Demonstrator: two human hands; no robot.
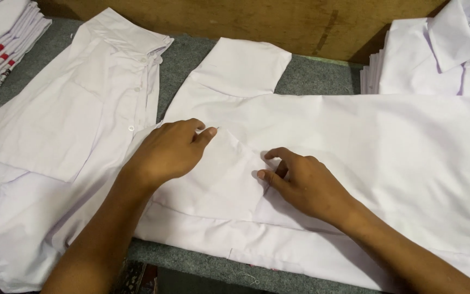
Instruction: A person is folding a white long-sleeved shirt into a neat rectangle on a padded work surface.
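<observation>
Your left hand [168, 151] lies palm-down on the white shirt [354, 147] spread back-up across the grey table [311, 73], fingers together and flat, the fingertips pressing the upper corner of a folded-in sleeve flap [213, 174]. Your right hand [300, 182] sits just right of that flap, thumb and forefinger closed in a pinch on the flap's slanting right edge, the other fingers curled onto the cloth.

Taking the spread shirt as your landmark: its other short sleeve [243, 68] sticks out from its far edge toward the wooden board [246, 22], with a strip of bare grey table on either side of it. The shirt's near hem runs along the table's near edge, leaving only a narrow band of grey showing below it. To the shirt's left, overlapping its left edge under your left wrist, a second white shirt [66, 125] lies front-up with its button placket and chest pocket showing. Beyond that one, at the far left corner, stands a stack of folded white garments [4, 41] with red-marked edges. At the spread shirt's far right corner rests a pile of folded collared shirts [436, 60], touching or nearly touching its upper edge. The widest open cloth lies right of your right hand, smooth and unoccupied.
</observation>
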